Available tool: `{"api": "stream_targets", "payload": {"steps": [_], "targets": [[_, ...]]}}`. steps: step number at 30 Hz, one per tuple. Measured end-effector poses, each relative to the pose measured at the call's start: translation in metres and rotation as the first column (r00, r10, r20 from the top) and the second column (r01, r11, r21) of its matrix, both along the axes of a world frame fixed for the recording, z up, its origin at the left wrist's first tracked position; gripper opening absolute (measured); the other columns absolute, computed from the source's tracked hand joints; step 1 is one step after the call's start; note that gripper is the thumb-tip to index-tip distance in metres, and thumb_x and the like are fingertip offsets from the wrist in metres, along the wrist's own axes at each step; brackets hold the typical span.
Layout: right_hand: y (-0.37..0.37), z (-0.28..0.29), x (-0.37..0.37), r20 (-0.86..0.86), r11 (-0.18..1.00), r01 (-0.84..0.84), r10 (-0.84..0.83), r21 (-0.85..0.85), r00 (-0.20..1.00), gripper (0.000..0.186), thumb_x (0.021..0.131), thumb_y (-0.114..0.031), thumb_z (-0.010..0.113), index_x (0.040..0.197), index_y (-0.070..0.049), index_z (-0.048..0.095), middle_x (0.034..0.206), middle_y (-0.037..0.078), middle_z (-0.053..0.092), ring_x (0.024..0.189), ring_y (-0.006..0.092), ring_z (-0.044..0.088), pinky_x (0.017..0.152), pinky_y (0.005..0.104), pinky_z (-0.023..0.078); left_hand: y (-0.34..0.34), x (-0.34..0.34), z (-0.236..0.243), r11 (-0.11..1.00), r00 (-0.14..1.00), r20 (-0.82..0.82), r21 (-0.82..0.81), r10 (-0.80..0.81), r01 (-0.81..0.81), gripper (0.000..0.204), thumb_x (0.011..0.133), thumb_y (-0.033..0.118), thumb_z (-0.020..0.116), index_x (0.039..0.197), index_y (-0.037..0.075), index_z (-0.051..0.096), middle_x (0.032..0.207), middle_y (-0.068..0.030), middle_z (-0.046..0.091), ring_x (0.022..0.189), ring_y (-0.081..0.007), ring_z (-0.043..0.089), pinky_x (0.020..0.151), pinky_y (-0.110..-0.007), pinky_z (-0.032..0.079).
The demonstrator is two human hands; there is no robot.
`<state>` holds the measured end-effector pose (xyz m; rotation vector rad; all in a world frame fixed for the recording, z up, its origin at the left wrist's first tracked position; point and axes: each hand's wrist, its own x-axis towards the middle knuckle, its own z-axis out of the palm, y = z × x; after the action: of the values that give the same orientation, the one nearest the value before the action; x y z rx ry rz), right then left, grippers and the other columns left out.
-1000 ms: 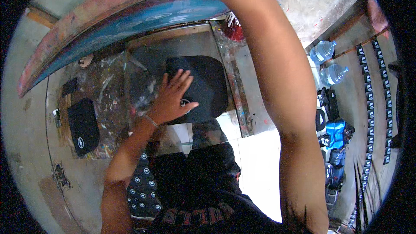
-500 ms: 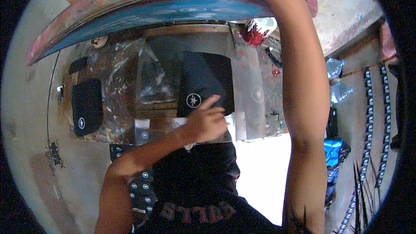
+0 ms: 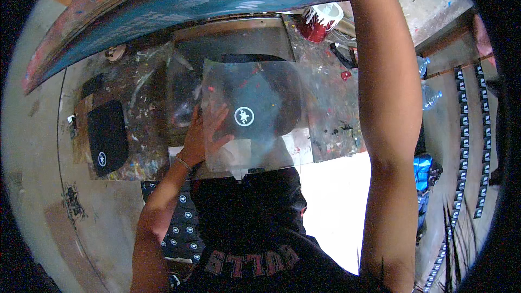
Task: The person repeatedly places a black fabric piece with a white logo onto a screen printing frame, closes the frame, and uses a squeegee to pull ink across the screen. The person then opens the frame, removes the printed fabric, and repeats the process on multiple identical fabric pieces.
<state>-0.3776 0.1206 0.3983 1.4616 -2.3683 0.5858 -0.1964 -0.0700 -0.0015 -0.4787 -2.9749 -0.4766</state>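
Observation:
My left hand (image 3: 209, 133) lies palm down, fingers spread, on or beside a dark piece (image 3: 255, 57), beneath a transparent sheet (image 3: 279, 160). A white star-in-circle emblem (image 3: 243, 116) shows in the sheet's area; I cannot tell which layer carries it. Another black rounded piece (image 3: 108, 130) with a white emblem rests at the left of the paint-spattered board (image 3: 144, 108). My right arm rises along the right side and out at the top edge; its hand is out of view.
A raised screen frame (image 3: 163, 11) with blue mesh spans the top. A red-and-white paint tub (image 3: 317, 24) stands at the back right. Further right are water bottles (image 3: 431, 97), a blue bundle (image 3: 423, 171) and strips of small labels (image 3: 462, 130). Dark emblem-marked pieces (image 3: 182, 228) lie below the board.
The transparent sheet has shifted left over the dark piece and my left hand. My left hand has moved left, fingers now upward. My right hand, seen at the top a second ago, has left view.

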Motion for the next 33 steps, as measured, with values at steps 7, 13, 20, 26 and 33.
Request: {"api": "stream_targets", "payload": {"steps": [7,13,20,26,33], "targets": [[-0.008,-0.013,-0.008,-0.194,0.997,0.060,-0.068,-0.042,0.979,0.052,0.096,-0.047,0.055,0.098,0.000,0.076,0.094,0.038,0.067,0.097,0.0539,0.066,0.090,0.0516,0.053,-0.004,0.002,0.005,0.994,0.999,-0.038,0.110,0.025,-0.021,0.077,0.092,0.052,0.070,0.151,0.005,0.049,0.160,-0.0123,0.045,0.154,-0.0359,0.031,0.127,-0.057,0.013],[-0.008,-0.008,-0.005,-0.246,0.998,0.064,-0.057,0.019,0.968,0.042,0.098,-0.045,0.053,0.109,-0.012,0.076,0.097,0.037,0.068,0.097,0.0530,0.066,0.089,0.0525,0.053,-0.004,0.003,0.002,0.994,0.999,-0.018,0.103,0.029,-0.027,0.076,0.091,0.052,0.072,0.146,0.003,0.054,0.157,-0.0127,0.049,0.153,-0.0351,0.033,0.127,-0.056,0.017],[-0.005,-0.006,-0.006,-0.288,0.986,0.097,-0.055,0.136,0.956,0.037,0.101,-0.038,0.048,0.119,-0.019,0.074,0.096,0.034,0.068,0.093,0.0509,0.068,0.087,0.0545,0.053,-0.003,0.005,0.000,0.996,0.998,-0.024,0.075,0.059,-0.057,0.078,0.089,0.055,0.072,0.146,0.004,0.055,0.158,-0.0112,0.049,0.152,-0.0339,0.034,0.127,-0.054,0.017],[-0.002,-0.015,-0.009,-0.472,0.994,0.032,0.023,0.107,0.881,0.036,0.100,-0.033,0.047,0.123,-0.022,0.072,0.096,0.033,0.069,0.094,0.0494,0.069,0.087,0.0540,0.053,-0.002,0.008,0.000,0.994,0.997,-0.049,0.089,0.066,-0.061,0.079,0.090,0.058,0.069,0.146,0.005,0.055,0.158,-0.0098,0.049,0.152,-0.0335,0.035,0.128,-0.054,0.016],[-0.007,-0.012,-0.019,-0.486,0.984,0.043,0.048,0.174,0.872,0.035,0.100,-0.032,0.047,0.123,-0.021,0.072,0.094,0.031,0.069,0.092,0.0486,0.069,0.086,0.0540,0.054,-0.003,0.007,0.000,0.998,0.999,-0.008,0.043,0.046,-0.045,0.081,0.092,0.061,0.064,0.151,0.006,0.050,0.161,-0.0091,0.044,0.153,-0.0330,0.033,0.128,-0.053,0.016]]}}
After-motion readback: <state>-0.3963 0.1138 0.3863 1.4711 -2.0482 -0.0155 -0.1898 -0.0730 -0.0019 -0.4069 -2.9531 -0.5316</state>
